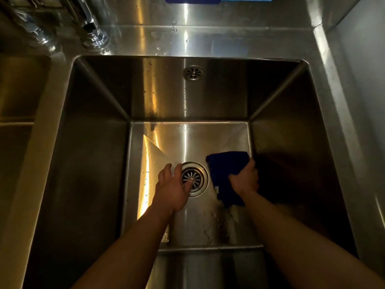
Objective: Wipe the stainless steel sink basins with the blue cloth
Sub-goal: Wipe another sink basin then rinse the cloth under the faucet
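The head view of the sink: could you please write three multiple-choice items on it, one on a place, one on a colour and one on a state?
1. Where does the cloth lie relative to the floor drain?
A. To its right
B. To its left
C. Over it

2. What colour is the cloth?
A. Yellow
B. Dark blue
C. White

3. What is the left hand doing?
A. Gripping the cloth
B. Holding the tap
C. Resting open at the drain, holding nothing

Answers:
1 A, the cloth lies on the basin floor on the drain's right.
2 B, the fabric is deep blue.
3 C, its fingers are spread by the strainer, while the right hand grips the cloth.
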A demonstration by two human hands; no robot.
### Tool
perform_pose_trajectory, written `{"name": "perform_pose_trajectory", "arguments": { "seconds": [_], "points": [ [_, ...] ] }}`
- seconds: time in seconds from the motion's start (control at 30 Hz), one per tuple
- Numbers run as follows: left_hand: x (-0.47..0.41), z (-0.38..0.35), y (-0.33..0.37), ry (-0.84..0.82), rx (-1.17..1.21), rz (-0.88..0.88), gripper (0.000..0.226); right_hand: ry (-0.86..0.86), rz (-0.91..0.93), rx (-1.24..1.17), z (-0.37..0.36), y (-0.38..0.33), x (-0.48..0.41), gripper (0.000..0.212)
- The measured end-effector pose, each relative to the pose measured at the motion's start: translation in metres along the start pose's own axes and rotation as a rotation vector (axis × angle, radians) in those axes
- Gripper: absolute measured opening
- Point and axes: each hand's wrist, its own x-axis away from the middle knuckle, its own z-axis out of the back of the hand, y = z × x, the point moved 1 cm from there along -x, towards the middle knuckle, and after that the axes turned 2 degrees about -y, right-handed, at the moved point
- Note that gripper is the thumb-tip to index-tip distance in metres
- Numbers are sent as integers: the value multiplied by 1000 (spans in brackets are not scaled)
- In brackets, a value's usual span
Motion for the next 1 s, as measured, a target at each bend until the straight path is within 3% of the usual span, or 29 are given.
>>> {"name": "perform_pose_trajectory", "arguments": {
  "seconds": [0.1, 0.17, 0.23, 0.27, 0.4, 0.53, 0.67, 0.8, 1.0],
  "points": [
    [0, -6, -1, -10, -9, -2, 62, 105, 59, 318, -5, 2, 13, 86],
    [-1, -8, -4, 0, -29, 8, 62, 180, 289, 589, -11, 0, 19, 81],
    [-3, -9, -9, 43, -101, 13, 64, 72, 551, 755, -20, 1, 22, 74],
    [-4, -8, -13, 65, -146, 13, 66, -3, 597, 793, -23, 4, 22, 73],
    [-14, -4, -42, 32, -305, -14, 81, -106, 508, 747, -32, 22, 22, 72],
    [-33, -5, -67, -74, -334, 17, 96, -57, 558, 801, -26, 34, 22, 63],
    [-46, -9, -76, -137, -366, 25, 108, -6, 564, 859, -24, 45, 17, 75],
    [-47, -11, -84, -203, -402, 60, 117, -149, 514, 826, -34, 56, 20, 76],
    [-44, -13, -86, -180, -410, 51, 119, -402, 421, 1056, -29, 78, 52, 83]
  ]
}}
